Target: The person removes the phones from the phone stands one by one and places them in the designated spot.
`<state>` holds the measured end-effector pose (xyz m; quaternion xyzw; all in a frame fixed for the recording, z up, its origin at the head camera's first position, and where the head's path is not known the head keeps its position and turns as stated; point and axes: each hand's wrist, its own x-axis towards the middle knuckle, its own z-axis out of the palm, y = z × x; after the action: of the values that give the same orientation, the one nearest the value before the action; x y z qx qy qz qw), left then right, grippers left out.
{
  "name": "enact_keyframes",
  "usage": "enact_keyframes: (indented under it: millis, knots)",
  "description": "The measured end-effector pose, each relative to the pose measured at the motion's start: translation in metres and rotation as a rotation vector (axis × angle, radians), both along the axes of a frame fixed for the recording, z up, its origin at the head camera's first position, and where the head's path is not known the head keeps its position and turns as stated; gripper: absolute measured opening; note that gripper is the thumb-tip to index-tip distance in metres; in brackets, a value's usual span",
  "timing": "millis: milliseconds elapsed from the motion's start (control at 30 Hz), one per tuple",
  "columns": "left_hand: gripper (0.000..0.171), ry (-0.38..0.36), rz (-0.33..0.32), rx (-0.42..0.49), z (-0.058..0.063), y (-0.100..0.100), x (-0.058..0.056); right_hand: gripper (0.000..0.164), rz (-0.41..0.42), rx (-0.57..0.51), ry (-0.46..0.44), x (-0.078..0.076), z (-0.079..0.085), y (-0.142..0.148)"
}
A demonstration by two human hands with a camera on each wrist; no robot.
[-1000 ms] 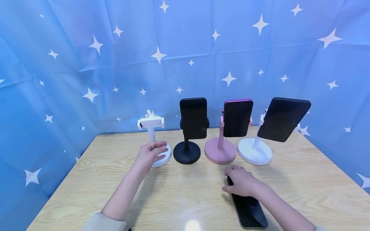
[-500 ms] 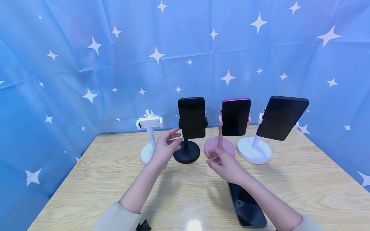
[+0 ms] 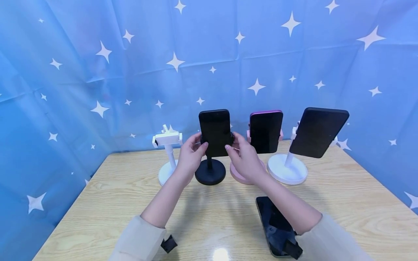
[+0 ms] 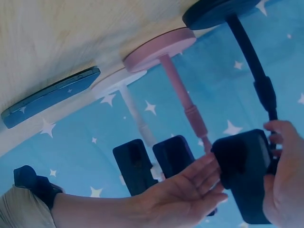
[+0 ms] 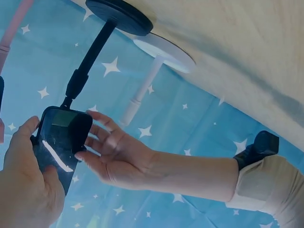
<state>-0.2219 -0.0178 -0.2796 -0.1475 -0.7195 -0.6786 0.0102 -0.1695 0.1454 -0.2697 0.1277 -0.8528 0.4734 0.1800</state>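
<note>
A black smartphone [image 3: 214, 132] stands upright in the clamp of a black phone stand [image 3: 210, 173]. My left hand [image 3: 188, 156] grips the clamp's left side, its thumb at the phone's lower left edge. On the other side my right hand [image 3: 245, 159] holds the clamp's right arm, its thumb by the phone's lower right edge. The left wrist view has the left hand [image 4: 289, 178] close by, with fingertips partly behind the phone. In the right wrist view the right hand [image 5: 31, 185] has its thumb over the screen's edge; the clamp is mostly hidden.
To the left stands a white phone stand [image 3: 167, 139] holding no phone. On the right are a pink stand [image 3: 240, 175] with a purple-edged phone [image 3: 266, 132] and a white stand [image 3: 287, 170] with a tilted dark phone [image 3: 319, 132]. Another phone [image 3: 271, 224] lies flat beneath the right forearm.
My right hand has left the phone lying on the table and moved up to the black stand. My left hand has moved right from the white stand to the black stand's clamp.
</note>
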Motion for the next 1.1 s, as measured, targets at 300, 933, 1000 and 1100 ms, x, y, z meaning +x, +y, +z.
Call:
enact_keyframes:
  millis: [300,933,1000,1100]
  knots:
    - [0.036,-0.004,-0.016,0.02,0.001,0.001,-0.008,0.043,-0.06,0.021,0.016,-0.02,0.004,0.0]
    - [0.032,0.12,-0.019,0.012,-0.005,-0.001,-0.013,0.035,-0.049,0.082,0.094,-0.027,0.001,0.005]
    - [0.031,0.138,-0.023,0.01,-0.006,-0.002,-0.013,0.035,-0.052,0.076,0.102,-0.027,0.001,0.005]
    - [0.03,0.158,-0.035,0.017,-0.007,-0.003,-0.013,0.034,-0.055,0.07,0.116,-0.025,0.0,0.005]
